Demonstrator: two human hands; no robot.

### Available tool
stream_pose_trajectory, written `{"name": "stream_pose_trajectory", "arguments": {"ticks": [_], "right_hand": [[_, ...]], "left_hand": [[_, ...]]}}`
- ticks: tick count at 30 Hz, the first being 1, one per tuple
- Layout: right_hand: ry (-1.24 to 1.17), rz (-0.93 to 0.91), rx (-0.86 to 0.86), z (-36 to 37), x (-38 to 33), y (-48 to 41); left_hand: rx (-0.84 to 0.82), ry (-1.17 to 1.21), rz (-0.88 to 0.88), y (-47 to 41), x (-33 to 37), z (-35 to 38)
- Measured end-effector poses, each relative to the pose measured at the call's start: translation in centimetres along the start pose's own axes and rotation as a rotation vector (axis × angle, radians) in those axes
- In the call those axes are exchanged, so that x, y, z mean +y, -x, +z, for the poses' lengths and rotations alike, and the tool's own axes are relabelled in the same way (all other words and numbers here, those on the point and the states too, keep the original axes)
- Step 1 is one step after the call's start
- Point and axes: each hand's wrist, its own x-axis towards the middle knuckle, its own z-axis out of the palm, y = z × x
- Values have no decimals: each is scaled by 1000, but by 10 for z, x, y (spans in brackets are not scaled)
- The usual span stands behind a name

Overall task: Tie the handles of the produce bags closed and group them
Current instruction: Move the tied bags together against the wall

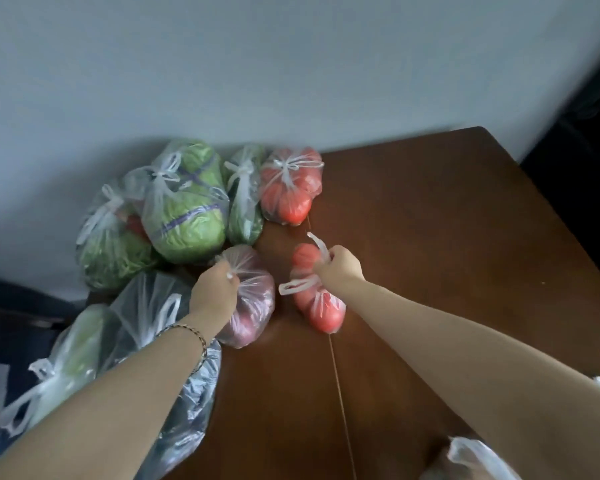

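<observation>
My left hand [215, 289] grips the gathered top of a clear bag of purple-red produce [253, 306] on the brown table [447, 237]. My right hand [340, 266] grips the handles of a clear bag of tomatoes [321, 306], which lies just right of the first bag. One white handle loop sticks out to the left of that hand and another sticks up above it. Against the wall stand several tied bags: a cabbage bag [187, 206], a leafy greens bag [111, 251], a dark green vegetable bag [245, 199] and a second tomato bag [290, 187].
Under my left forearm lie a dark produce bag [187, 410] and a pale green vegetable bag [70, 358], their handles loose. Another clear bag [471, 459] sits at the bottom right corner. The table's right edge runs diagonally past a dark area [586, 133].
</observation>
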Motion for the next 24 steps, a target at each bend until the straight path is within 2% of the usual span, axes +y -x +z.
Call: {"name": "stream_pose_trajectory", "arguments": {"ticks": [6, 10, 12, 13, 15, 17, 19, 24], "right_hand": [[-65, -50, 71, 43, -48, -36], [-204, 33, 128, 53, -43, -43], [-191, 44, 161, 56, -33, -34], [-99, 46, 208, 60, -26, -30], [69, 115, 302, 65, -12, -21], [58, 249, 250, 73, 1, -15], [25, 306, 151, 81, 11, -12], [-117, 267, 121, 93, 13, -11]], "left_hand": [[-19, 102, -25, -27, -15, -1], [10, 93, -1, -22, -20, 6], [36, -21, 93, -11, -22, 12], [22, -107, 151, -4, -24, 14], [-91, -311, 273, 7, -27, 19], [-218, -466, 370, 13, -34, 27], [-257, -537, 391, 14, -41, 33], [-262, -543, 336, 11, -44, 31]]}}
